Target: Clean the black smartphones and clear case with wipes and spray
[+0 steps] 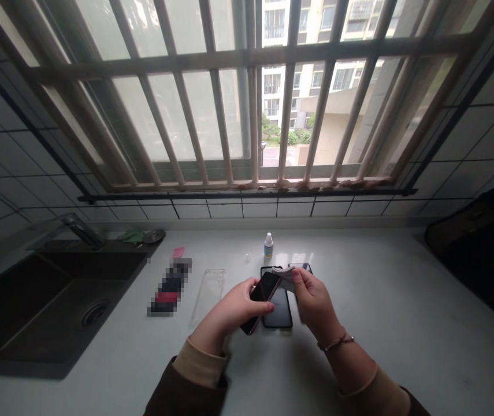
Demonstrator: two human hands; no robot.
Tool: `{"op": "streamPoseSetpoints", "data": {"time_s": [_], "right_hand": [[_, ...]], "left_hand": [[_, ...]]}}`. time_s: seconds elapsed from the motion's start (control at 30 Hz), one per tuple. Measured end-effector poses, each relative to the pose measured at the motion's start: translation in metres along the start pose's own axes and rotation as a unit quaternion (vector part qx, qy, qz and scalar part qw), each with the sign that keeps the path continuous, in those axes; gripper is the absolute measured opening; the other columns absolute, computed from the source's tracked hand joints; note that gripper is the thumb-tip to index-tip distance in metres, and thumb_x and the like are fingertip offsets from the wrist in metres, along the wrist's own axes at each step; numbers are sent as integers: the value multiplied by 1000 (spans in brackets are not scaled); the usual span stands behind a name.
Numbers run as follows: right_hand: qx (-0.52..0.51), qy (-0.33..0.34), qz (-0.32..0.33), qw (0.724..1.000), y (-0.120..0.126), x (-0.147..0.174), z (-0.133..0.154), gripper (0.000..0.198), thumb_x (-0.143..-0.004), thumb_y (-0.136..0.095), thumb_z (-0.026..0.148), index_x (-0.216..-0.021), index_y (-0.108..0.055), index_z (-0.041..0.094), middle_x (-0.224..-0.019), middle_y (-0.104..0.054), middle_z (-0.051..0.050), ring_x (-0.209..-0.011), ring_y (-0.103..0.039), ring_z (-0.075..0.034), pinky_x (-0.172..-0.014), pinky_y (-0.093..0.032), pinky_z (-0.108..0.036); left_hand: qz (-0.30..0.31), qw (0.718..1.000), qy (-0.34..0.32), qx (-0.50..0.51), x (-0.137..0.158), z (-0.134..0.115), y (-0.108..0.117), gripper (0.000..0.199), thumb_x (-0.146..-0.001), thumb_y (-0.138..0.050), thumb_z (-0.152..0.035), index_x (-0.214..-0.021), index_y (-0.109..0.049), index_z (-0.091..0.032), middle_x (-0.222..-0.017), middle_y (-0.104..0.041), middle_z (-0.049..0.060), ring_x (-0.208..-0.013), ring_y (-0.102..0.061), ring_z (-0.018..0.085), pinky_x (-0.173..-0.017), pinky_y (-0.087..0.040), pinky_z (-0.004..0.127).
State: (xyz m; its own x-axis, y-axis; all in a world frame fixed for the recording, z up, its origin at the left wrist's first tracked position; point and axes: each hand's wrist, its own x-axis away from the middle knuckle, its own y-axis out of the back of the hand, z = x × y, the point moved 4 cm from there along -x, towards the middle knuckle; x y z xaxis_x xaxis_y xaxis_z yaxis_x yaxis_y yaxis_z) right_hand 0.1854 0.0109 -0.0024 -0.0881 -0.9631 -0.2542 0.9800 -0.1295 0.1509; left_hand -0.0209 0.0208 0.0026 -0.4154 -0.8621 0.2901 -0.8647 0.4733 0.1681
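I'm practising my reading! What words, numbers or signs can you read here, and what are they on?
No words, numbers or signs can be read.
Small bottle: label too small.
Pixelated item: blurred out.
Phone in the left hand: none visible.
Pink slip: too small to tell.

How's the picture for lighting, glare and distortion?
Head view: strong backlight from the window, sink in deep shade; head view: glare on the countertop beyond the right hand; head view: wide-angle stretch, window bars fanning outward; head view: pixelation masks a patch left of the clear case.
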Motion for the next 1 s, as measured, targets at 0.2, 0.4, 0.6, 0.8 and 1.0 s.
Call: {"op": "streamPoseSetpoints", "data": {"time_s": [0.2, 0.4, 0.6, 0.8, 1.0], "right_hand": [[74, 73, 39, 994, -4, 8, 14, 43, -110, -46, 52, -120, -77, 25, -107, -81, -8, -96, -76, -26, -87, -58, -34], [2, 0, -43, 999, 0, 6, 0, 47, -108, -47, 59, -105, -75, 21, -92, -79, -6, -83, -74, -24, -75, -58, -31], [43, -22, -159, 986, 15, 2, 0, 50, -107, -47, 61, -107, -74, 19, -94, -80, -8, -83, -75, -25, -75, -59, -33], [136, 134, -25, 981, -5, 11, 21, 35, -111, -47, 37, -136, -71, 28, -135, -76, -6, -126, -73, -28, -107, -59, -40], [122, 194, 73, 971, -18, 15, 21, 37, -111, -47, 25, -141, -68, 29, -143, -72, -5, -139, -64, -25, -120, -52, -42]], "left_hand": [[-51, 995, 12, 83, -14, 15, -3, 52, -75, -88, -37, -116, -65, -14, -104, -72, 10, -89, -68, 22, -79, -52, 30], [-34, 974, 33, 223, -8, 0, -15, 55, -72, -93, -43, -108, -61, -17, -89, -68, 4, -80, -64, 18, -69, -47, 26], [22, 966, 59, 252, 2, -7, -29, 55, -69, -97, -37, -107, -61, -18, -85, -64, -1, -72, -61, 14, -68, -47, 25], [8, 939, 57, 340, -4, 1, -36, 43, -85, -85, -52, -100, -66, -15, -82, -68, 3, -68, -62, 14, -63, -48, 23], [-48, 878, 73, 471, -6, -12, -34, 26, -106, -59, -32, -101, -74, -12, -74, -71, 5, -60, -65, 13, -64, -54, 23]]}}
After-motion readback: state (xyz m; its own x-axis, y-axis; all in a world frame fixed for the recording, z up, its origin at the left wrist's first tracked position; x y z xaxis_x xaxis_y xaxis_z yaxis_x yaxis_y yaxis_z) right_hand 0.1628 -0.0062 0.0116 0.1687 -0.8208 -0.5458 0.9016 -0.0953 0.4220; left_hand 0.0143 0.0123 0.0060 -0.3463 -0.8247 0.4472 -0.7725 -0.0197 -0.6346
